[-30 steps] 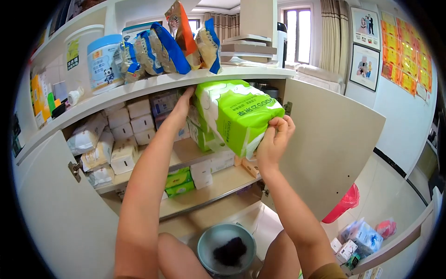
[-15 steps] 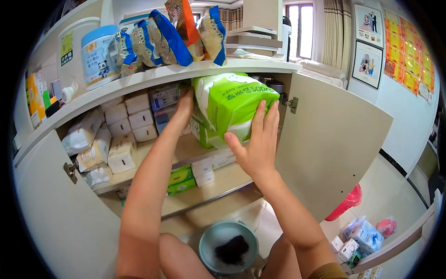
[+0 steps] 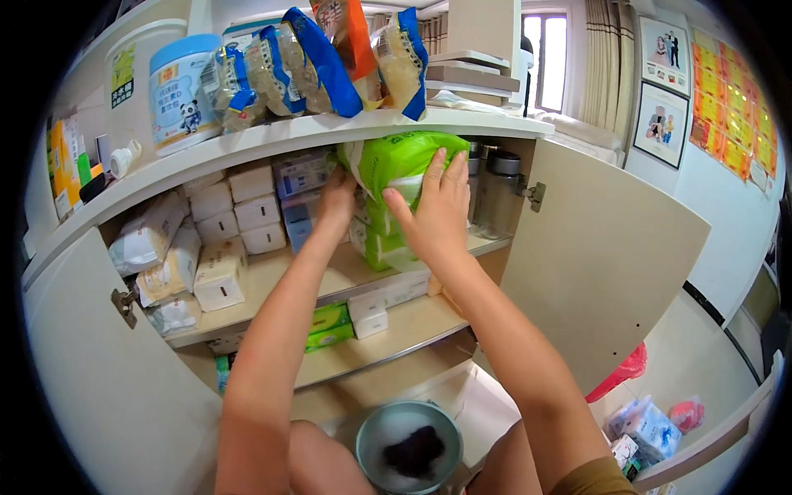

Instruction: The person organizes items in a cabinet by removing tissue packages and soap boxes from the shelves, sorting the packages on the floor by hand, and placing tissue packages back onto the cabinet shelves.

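A green and white package (image 3: 396,161) is on top of other green packs (image 3: 381,243) on the upper shelf of an open cabinet. Flat against its front, with fingers spread, lies my right hand (image 3: 436,206). My left hand (image 3: 336,202) is at the package's left side, its fingers partly hidden in the shelf's shadow. White tissue packs (image 3: 256,210) are stacked to the left, and glass jars (image 3: 499,194) stand to the right.
Open cabinet doors (image 3: 598,256) flank both sides. Food bags (image 3: 318,66) and a blue-lidded tub (image 3: 183,95) stand on the countertop (image 3: 330,128). A basin (image 3: 410,445) with suds and a dark cloth is between my knees. Lower shelf (image 3: 412,326) holds tissue packs.
The green package has moved back, deeper into the cabinet. My right hand has gone from gripping its right corner to lying spread on its front, and the jars now show more.
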The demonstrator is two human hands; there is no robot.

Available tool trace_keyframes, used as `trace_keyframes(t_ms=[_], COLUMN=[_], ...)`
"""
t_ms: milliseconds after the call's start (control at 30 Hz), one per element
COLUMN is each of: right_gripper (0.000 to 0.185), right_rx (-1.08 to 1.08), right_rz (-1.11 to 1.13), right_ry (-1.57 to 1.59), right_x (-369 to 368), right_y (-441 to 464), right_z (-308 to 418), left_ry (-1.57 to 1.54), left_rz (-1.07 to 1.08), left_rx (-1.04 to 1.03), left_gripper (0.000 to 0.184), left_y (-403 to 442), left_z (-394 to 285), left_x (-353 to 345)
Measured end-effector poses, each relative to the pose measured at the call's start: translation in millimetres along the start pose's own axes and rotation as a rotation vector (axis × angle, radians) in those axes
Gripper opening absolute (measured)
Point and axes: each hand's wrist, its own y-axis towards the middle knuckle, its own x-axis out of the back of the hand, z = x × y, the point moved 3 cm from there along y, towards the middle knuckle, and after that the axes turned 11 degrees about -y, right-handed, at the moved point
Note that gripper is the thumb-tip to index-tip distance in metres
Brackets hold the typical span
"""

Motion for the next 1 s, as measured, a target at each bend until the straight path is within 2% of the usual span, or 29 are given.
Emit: trace_keyframes(t_ms=[67, 200, 400, 467, 600, 667, 700, 767, 800, 967, 1000], right_gripper=[0.08, 0.08, 0.078, 0.077, 0.071, 0.067, 0.065, 0.062, 0.06, 0.057, 0.056], right_rx=[0.0, -0.028, -0.042, -0.047, 0.019, 0.032, -0.003, -0.084, -0.131, -0.204, -0.192], right_rz=[0.006, 0.037, 0.084, 0.114, 0.223, 0.208, 0.202, 0.227, 0.257, 0.314, 0.326], right_ry=[0.005, -0.005, -0.057, -0.032, 0.088, 0.154, 0.213, 0.314, 0.356, 0.504, 0.512], right_x=[-9, -23, -35, -29, -10, 0, 0, 4, 5, 5, 3], right_y=[4, 12, 23, 19, -4, -35, -54, -89, -102, -147, -151], right_z=[1, 5, 9, 6, -9, -21, -29, -42, -47, -67, -69], left_ry=[0.09, 0.017, 0.144, 0.138, 0.186, 0.071, 0.073, 0.339, 0.339, -0.3, -0.3], left_rz=[-0.013, -0.036, -0.085, -0.044, 0.031, 0.016, 0.017, -0.12, -0.119, 0.155, 0.154], left_rx=[-0.045, -0.067, -0.127, -0.039, -0.078, 0.08, 0.076, -0.261, -0.262, -0.018, -0.027], left_gripper=[0.042, 0.042, 0.04, 0.039, 0.04, 0.042, 0.042, 0.047, 0.047, 0.063, 0.063], left_y=[8, 3, 1, 6, 24, 9, 12, 21, 26, 51, 51], left_z=[11, 8, 7, 13, 19, -3, -2, -2, 1, 20, 16], left_x=[5, 1, 1, 5, 18, 11, 11, 15, 14, -1, -5])
